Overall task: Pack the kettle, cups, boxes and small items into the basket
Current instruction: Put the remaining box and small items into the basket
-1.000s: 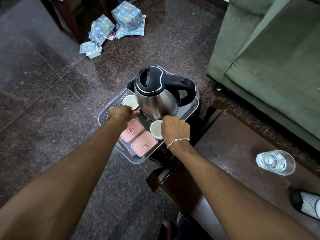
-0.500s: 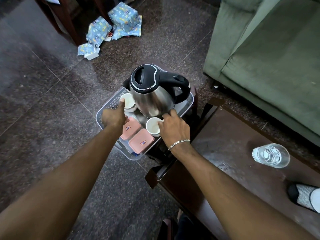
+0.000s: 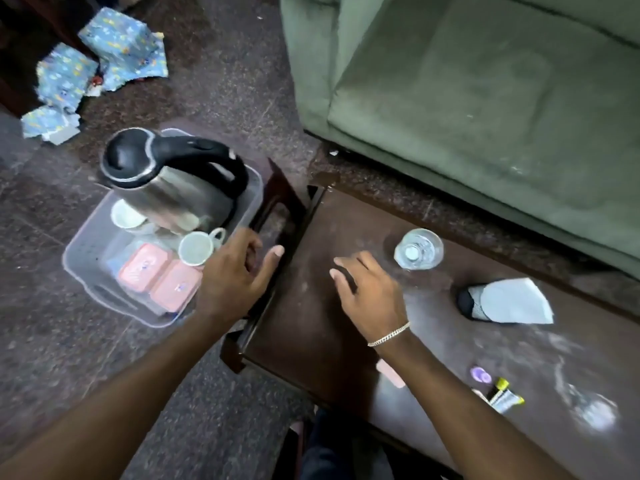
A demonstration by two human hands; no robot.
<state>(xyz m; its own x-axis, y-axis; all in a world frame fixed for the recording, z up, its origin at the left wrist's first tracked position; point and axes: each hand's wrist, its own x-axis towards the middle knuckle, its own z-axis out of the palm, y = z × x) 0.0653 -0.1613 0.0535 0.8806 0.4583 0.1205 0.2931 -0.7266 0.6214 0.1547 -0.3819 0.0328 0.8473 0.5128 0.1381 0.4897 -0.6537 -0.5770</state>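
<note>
kettle (image 3: 162, 199): silver body, black lid and handle
boxes (image 3: 143, 268): 2, pink, near kettle
cups (image 3: 195, 249): 2, white
sofa (image 3: 467, 98): green
wrapping paper (image 3: 117, 46): blue, small printed pattern

A thin silver chain bracelet (image 3: 388, 335) is being worn on the wrist just behind the right hand (image 3: 370, 296). Both forearms are being shown bare, that of the left hand (image 3: 235, 278) as well. Dark blue cloth (image 3: 325, 445), perhaps trousers, is being seen at the lower edge.
</note>
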